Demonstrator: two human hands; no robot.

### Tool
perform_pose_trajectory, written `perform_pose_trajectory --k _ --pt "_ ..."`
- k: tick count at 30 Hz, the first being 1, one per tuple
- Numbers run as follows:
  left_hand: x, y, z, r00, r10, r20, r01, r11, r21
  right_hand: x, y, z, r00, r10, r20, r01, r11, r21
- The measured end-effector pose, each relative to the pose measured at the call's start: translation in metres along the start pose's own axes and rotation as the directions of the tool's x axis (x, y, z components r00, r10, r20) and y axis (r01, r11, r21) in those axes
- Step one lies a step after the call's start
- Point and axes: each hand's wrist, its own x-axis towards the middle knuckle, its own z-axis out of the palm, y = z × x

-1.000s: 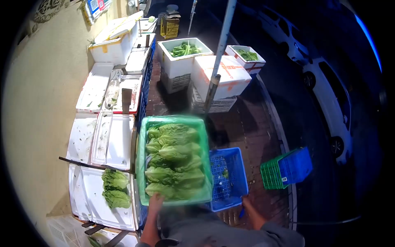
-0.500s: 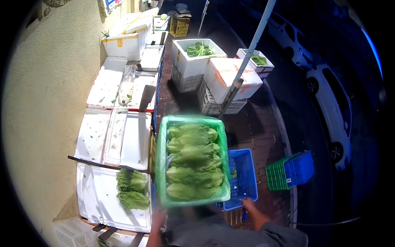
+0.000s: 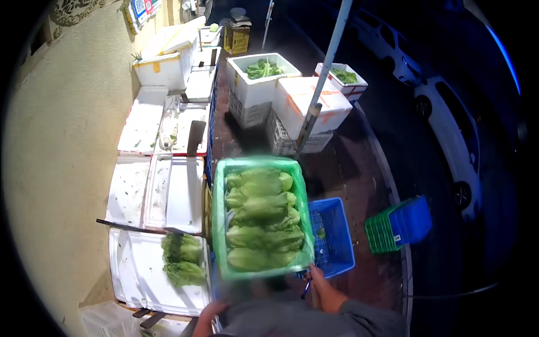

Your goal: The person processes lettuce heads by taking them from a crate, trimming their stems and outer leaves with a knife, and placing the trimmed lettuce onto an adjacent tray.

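Observation:
In front of me is a box lined with green plastic (image 3: 308,224), holding several heads of lettuce (image 3: 261,208) laid in a row under clear film. My right hand (image 3: 319,279) is at the box's lower right corner, fingers closed around a slim blue object (image 3: 306,288), perhaps a pen or small knife. Whether those fingers also touch the box I cannot tell. Below the box's lower left corner is my left hand (image 3: 211,310), blurred, its fingers partly hidden. Two loose lettuce heads (image 3: 184,259) lie on the white foam tray to the left.
White foam trays (image 3: 187,191) line the wall side. A blue crate (image 3: 342,236) sits right of the lettuce box, with green and blue baskets (image 3: 396,224) further right. Ahead stand foam boxes (image 3: 311,104) on crates and a metal pole (image 3: 325,78). Parked cars (image 3: 449,129) are beyond.
My right hand has moved left, from the blue crate's near edge to the lettuce box's lower right corner. My left hand has dropped lower. The view has shifted slightly.

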Motion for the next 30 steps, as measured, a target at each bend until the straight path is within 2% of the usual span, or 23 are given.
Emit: perform_pose_trajectory --k 1,2,3,4,5,6,7,8,10,11,12,14,17,20,21,24,26,28,30 --pt "0.007 -0.010 0.000 0.995 0.092 -0.031 -0.088 0.989 0.122 0.003 -0.004 0.000 0.999 -0.009 0.043 0.010 1.000 -0.025" --pt "0.060 -0.074 0.010 0.972 0.233 -0.033 -0.216 0.938 0.270 -0.004 -0.001 -0.007 0.997 0.009 0.075 -0.004 0.998 -0.059" --pt "0.055 -0.053 0.003 0.974 0.221 -0.055 -0.160 0.836 0.524 -0.008 -0.005 -0.008 0.998 0.035 0.053 -0.031 0.997 -0.072" --pt "0.047 -0.041 -0.007 0.972 0.198 -0.123 -0.154 0.943 0.294 -0.008 -0.010 -0.021 0.982 0.095 0.163 -0.076 0.990 -0.122" --pt "0.062 -0.047 -0.008 0.938 0.271 -0.217 -0.161 0.893 0.420 -0.005 -0.013 -0.031 0.968 0.105 0.228 -0.056 0.975 -0.214" --pt "0.056 -0.031 -0.007 0.801 0.477 -0.362 -0.272 0.829 0.489 -0.007 -0.018 -0.039 0.960 0.153 0.233 -0.108 0.975 -0.192" --pt "0.019 0.048 -0.019 0.867 0.149 -0.475 -0.166 0.986 0.005 -0.039 -0.044 -0.033 0.971 0.142 0.193 -0.108 0.978 -0.176" --pt "0.013 0.068 -0.018 0.849 0.153 -0.506 -0.177 0.984 0.000 -0.036 -0.042 -0.051 0.959 0.136 0.248 -0.105 0.985 -0.133" --pt "0.021 0.089 -0.006 0.832 0.099 -0.546 -0.297 0.911 -0.287 -0.054 -0.051 -0.057 0.975 0.161 0.154 -0.154 0.986 -0.055" --pt "0.029 0.091 0.002 0.847 0.083 -0.524 -0.271 0.917 -0.292 -0.064 -0.041 -0.063 0.967 0.191 0.169 -0.179 0.980 -0.085" --pt "0.035 0.099 0.004 0.855 0.112 -0.506 -0.313 0.890 -0.332 -0.069 -0.039 -0.062 0.960 0.211 0.182 -0.193 0.975 -0.112" --pt "0.044 0.118 0.013 0.874 0.162 -0.457 -0.307 0.915 -0.262 -0.071 -0.035 -0.065 0.949 0.235 0.211 -0.205 0.967 -0.154" --pt "0.042 0.164 0.020 0.875 0.155 -0.459 -0.318 0.899 -0.303 -0.077 -0.031 -0.056 0.922 0.269 0.277 -0.215 0.954 -0.211" --pt "0.077 0.183 0.030 0.896 0.154 -0.418 -0.308 0.892 -0.331 -0.079 -0.051 -0.036 0.939 0.213 0.270 -0.136 0.951 -0.279" --pt "0.100 0.185 0.030 0.841 0.277 -0.464 -0.374 0.918 -0.131 -0.077 -0.060 -0.031 0.944 0.171 0.283 -0.080 0.949 -0.304" --pt "0.113 0.264 0.008 0.761 0.393 -0.516 -0.445 0.895 0.025 -0.079 -0.084 -0.023 0.935 0.074 0.348 0.017 0.968 -0.251" --pt "0.138 0.305 -0.015 0.583 0.586 -0.562 -0.462 0.809 0.364 -0.068 -0.077 -0.037 0.951 0.052 0.304 0.034 0.962 -0.270" --pt "0.177 0.327 -0.041 0.458 0.677 -0.577 -0.427 0.736 0.525 -0.067 -0.076 -0.048 0.958 0.072 0.279 0.021 0.948 -0.317" --pt "0.215 0.337 -0.069 0.483 0.633 -0.605 -0.360 0.774 0.521 -0.062 -0.072 -0.064 0.963 0.074 0.259 0.023 0.935 -0.355"
